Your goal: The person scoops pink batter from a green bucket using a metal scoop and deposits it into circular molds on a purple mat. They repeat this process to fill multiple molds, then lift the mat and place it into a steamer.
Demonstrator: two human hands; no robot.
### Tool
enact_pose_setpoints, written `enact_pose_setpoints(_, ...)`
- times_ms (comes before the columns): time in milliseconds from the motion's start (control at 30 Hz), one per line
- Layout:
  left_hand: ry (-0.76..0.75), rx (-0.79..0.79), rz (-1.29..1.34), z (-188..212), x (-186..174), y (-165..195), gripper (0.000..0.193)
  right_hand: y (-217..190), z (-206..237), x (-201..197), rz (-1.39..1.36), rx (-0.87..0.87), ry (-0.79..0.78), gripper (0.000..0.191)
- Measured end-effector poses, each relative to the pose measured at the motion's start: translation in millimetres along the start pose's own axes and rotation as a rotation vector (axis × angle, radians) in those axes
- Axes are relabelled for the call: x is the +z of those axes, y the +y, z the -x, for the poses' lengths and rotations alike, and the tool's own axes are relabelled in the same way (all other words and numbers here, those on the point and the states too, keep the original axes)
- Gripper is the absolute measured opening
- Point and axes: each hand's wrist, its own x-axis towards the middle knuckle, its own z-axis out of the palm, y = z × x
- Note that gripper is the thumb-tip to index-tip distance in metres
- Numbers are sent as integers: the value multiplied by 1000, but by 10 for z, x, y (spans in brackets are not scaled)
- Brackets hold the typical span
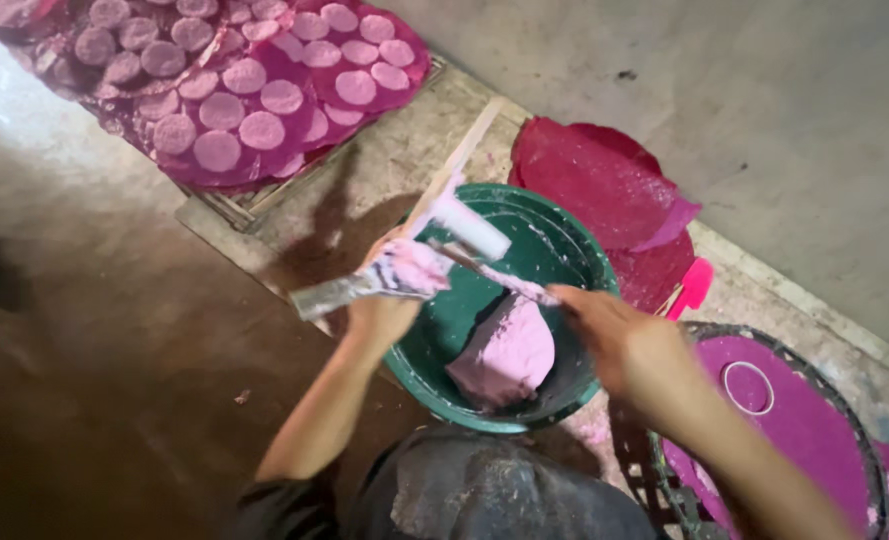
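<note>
With many pink discs [220,110] laid out, the left hand [380,310] clamps a paste-coated stick [405,270] while the right hand [625,340] pinches a scraper [495,275] over the half-emptied green bucket [565,250].

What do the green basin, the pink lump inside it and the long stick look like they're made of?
Green basin: probably plastic, with a smooth, moulded rim and smeared walls. Pink lump: soft dough or paste, matte, slumped. Long stick: seemingly pale bare wood, flat, its lower end coated in pink paste.

Green bucket [565,250], pale pink paste [510,355], magenta sheets [595,180] dotted with lilac discs [265,130].
</note>
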Motion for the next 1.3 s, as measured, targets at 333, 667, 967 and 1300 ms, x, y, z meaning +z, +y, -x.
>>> enact_pose_setpoints(333,36,-11,-422,-266,156,-11,57,180,204,1460,-748,248,-79,40)
enact_pose_setpoints(667,-32,78,-544,-255,318,127,62,126,-43,1691,-679,292,184,43)
enact_pose_setpoints(967,-27,-218,166,-287,372,-351,92,137,184,1520,-903,313,187,39)
enact_pose_setpoints(1300,-567,-393,1109,48,-293,-263,46,691,-112,-23,-220,129,163,41)
